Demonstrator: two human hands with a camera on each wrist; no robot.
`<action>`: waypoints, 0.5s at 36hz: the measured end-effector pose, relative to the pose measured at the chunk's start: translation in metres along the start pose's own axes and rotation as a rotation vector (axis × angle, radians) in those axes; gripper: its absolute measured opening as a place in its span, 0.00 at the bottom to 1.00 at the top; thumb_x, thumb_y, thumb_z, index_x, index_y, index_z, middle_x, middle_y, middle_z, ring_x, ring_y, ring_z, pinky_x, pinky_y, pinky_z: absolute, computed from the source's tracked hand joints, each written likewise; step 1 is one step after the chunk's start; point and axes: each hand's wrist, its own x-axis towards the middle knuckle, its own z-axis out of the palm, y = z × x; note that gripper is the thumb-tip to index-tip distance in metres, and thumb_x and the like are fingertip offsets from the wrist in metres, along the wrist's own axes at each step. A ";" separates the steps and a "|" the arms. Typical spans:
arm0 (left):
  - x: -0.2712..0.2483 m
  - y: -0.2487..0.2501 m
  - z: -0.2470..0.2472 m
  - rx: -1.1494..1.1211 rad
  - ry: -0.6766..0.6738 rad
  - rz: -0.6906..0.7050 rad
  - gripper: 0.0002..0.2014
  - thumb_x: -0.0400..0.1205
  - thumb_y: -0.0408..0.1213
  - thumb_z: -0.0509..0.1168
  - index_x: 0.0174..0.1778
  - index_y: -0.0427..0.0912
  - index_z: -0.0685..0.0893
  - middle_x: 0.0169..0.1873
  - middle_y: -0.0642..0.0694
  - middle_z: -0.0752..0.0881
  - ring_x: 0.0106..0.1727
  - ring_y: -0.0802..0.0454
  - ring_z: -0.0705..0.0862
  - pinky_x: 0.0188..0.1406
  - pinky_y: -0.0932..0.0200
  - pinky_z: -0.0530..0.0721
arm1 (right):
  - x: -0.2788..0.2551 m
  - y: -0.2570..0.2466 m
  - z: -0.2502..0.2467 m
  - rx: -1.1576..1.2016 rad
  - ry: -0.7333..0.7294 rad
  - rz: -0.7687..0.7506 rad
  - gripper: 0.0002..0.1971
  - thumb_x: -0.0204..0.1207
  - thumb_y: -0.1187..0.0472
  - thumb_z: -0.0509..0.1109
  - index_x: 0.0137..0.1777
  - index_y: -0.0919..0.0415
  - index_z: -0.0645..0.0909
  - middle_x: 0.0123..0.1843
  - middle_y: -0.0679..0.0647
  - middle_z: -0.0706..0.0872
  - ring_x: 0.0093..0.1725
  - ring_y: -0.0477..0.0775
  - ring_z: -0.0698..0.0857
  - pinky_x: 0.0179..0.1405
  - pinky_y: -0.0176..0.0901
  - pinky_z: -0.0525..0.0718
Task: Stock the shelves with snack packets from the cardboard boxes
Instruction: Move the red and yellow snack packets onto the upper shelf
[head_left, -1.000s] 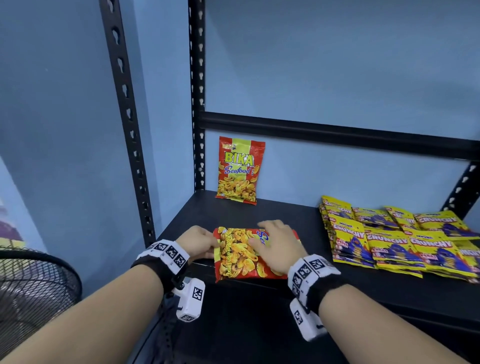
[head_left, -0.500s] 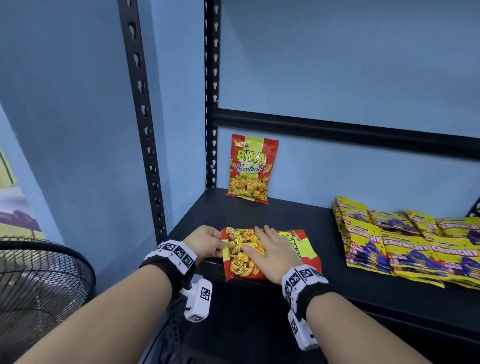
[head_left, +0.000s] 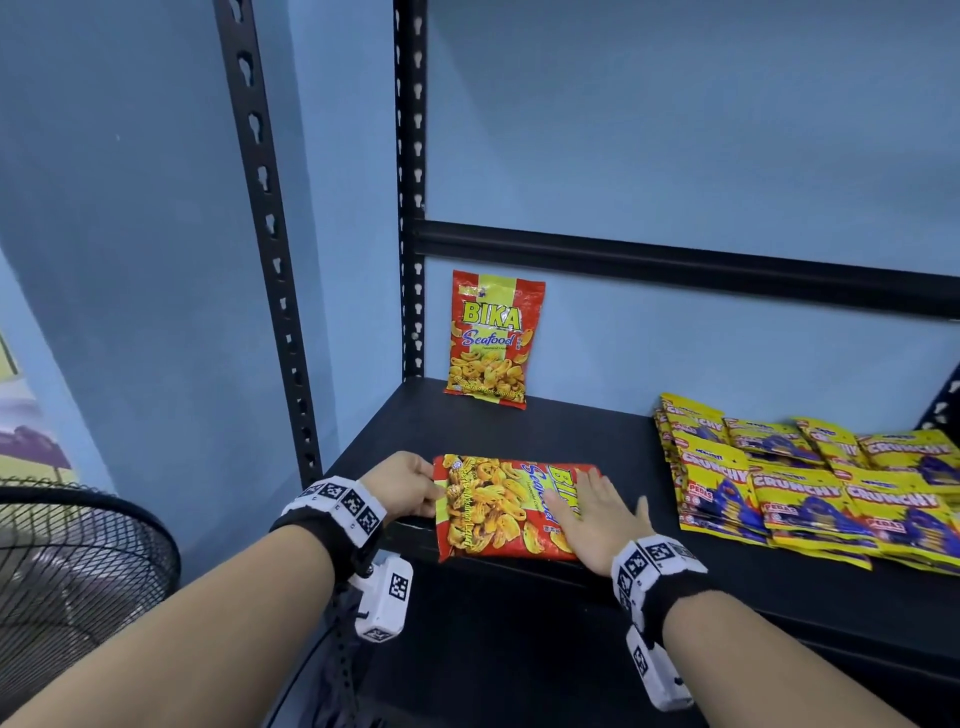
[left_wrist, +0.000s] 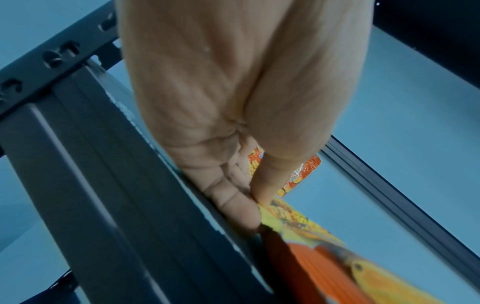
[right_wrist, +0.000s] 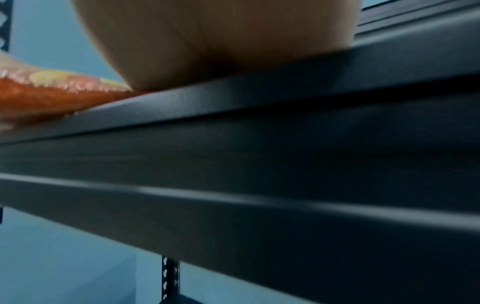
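Note:
A red and yellow Bika Seafood packet (head_left: 498, 509) lies flat near the front edge of the black shelf (head_left: 597, 441). My left hand (head_left: 410, 486) pinches the packet's left edge; the left wrist view shows thumb and fingers (left_wrist: 244, 207) closed on that edge of the packet (left_wrist: 298, 224). My right hand (head_left: 597, 525) lies flat on the packet's right half with straight fingers; in the right wrist view its palm (right_wrist: 213, 45) presses down by the packet (right_wrist: 52, 96). A second Bika packet (head_left: 493, 340) stands upright against the back wall.
Several yellow Crunchy packets (head_left: 810, 483) lie in overlapping rows on the right of the shelf. Black perforated uprights (head_left: 270, 234) frame the left side. A black fan grille (head_left: 78, 571) stands at lower left. A crossbar (head_left: 675, 265) runs behind.
The packet has slid a little right along the shelf's front. My right hand has shifted from the packet's middle to its right half and flattened. The left hand keeps its pinch.

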 end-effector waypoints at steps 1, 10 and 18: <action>-0.001 0.001 0.000 0.009 0.005 0.002 0.06 0.83 0.21 0.68 0.43 0.31 0.88 0.40 0.37 0.90 0.42 0.45 0.87 0.45 0.56 0.90 | -0.001 0.000 -0.002 0.017 0.007 0.014 0.48 0.79 0.23 0.31 0.91 0.55 0.41 0.92 0.51 0.38 0.91 0.50 0.41 0.86 0.69 0.38; -0.012 0.009 0.000 0.019 -0.045 0.019 0.06 0.82 0.21 0.67 0.40 0.31 0.87 0.33 0.43 0.88 0.36 0.53 0.89 0.50 0.54 0.92 | -0.004 0.006 -0.032 0.226 0.307 0.164 0.23 0.84 0.58 0.65 0.78 0.58 0.70 0.65 0.58 0.85 0.62 0.61 0.84 0.57 0.52 0.84; -0.018 0.027 -0.005 0.077 0.023 -0.030 0.15 0.76 0.24 0.76 0.49 0.43 0.78 0.46 0.39 0.87 0.46 0.47 0.87 0.57 0.46 0.91 | 0.003 0.005 -0.072 0.465 0.410 0.106 0.18 0.80 0.71 0.65 0.64 0.60 0.89 0.61 0.58 0.91 0.56 0.59 0.88 0.53 0.41 0.83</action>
